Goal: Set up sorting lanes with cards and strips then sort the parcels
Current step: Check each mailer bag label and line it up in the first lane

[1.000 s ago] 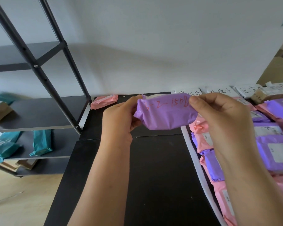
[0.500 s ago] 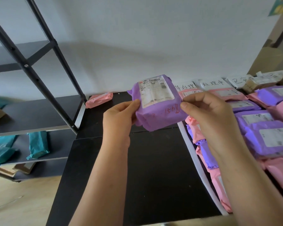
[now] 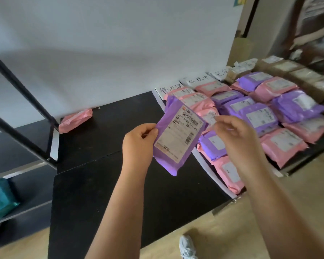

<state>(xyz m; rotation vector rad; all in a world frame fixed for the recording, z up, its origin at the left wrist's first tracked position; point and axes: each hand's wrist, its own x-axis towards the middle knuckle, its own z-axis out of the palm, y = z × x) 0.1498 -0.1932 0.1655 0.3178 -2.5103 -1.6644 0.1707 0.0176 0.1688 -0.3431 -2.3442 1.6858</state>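
Note:
My left hand (image 3: 138,143) grips the left edge of a purple parcel (image 3: 178,135) and holds it above the black table (image 3: 105,184), white shipping label towards me. My right hand (image 3: 236,139) hovers just right of the parcel with fingers loosely curled, and a small gap shows between them. Three handwritten white cards (image 3: 171,88) (image 3: 197,80) (image 3: 221,71) lean against the wall. Below them, pink and purple parcels (image 3: 258,116) lie in rows. A white strip (image 3: 209,171) runs along the left side of the first row.
A lone pink parcel (image 3: 75,120) lies at the table's back left by the wall. A black metal rack (image 3: 17,131) stands to the left with teal parcels (image 3: 0,197) on a low shelf. Cardboard boxes (image 3: 297,71) sit at the far right. A shoe (image 3: 187,247) shows on the wooden floor.
The parcel was turned from its handwritten side to its label side. My right hand came off it, leaving it in my left hand. My view swung right over the rows.

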